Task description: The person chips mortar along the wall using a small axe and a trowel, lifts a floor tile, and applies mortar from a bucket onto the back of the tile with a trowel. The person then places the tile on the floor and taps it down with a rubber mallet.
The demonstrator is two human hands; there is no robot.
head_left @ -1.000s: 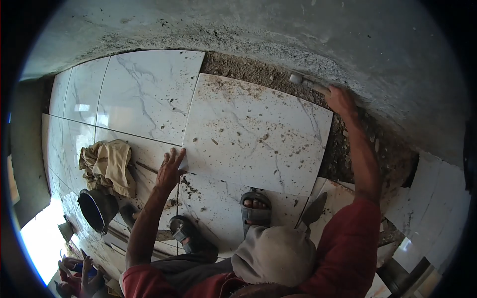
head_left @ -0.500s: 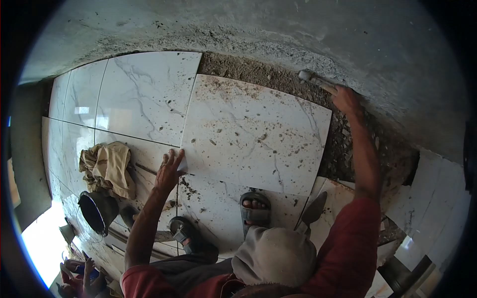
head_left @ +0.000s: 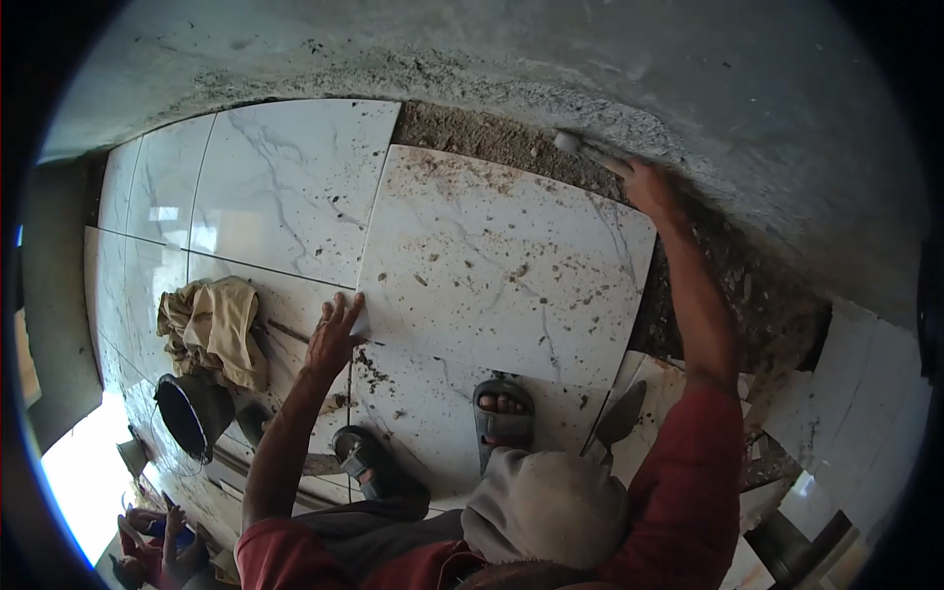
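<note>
The right hand is closed in a fist around the handle of a mallet, whose pale, blunt head is over the dirt strip between the tile and the wall; whether the head touches the dirt, I cannot tell. The left hand lies palm down with its fingers slightly apart, gripping nothing, the fingertips at the tile's near left corner. The tile is in front of the feet, bordered by other tiles at its left and near sides and by bare dirt toward the wall and on the right. It looks heavy for its thinness, stiff and brittle — a sharp knock near a corner could chip it — and its glossy face would likely be slippery, more so under the loose grit. The best hold is probably from beneath, a hand under each of two opposite edges; the sides over the dirt seem to offer the most room for fingers. The mallet should be light enough for one hand, and is best taken well back on its handle, clear of the head. A trowel lies near the right foot, a cloth and a bucket off to the left.
</note>
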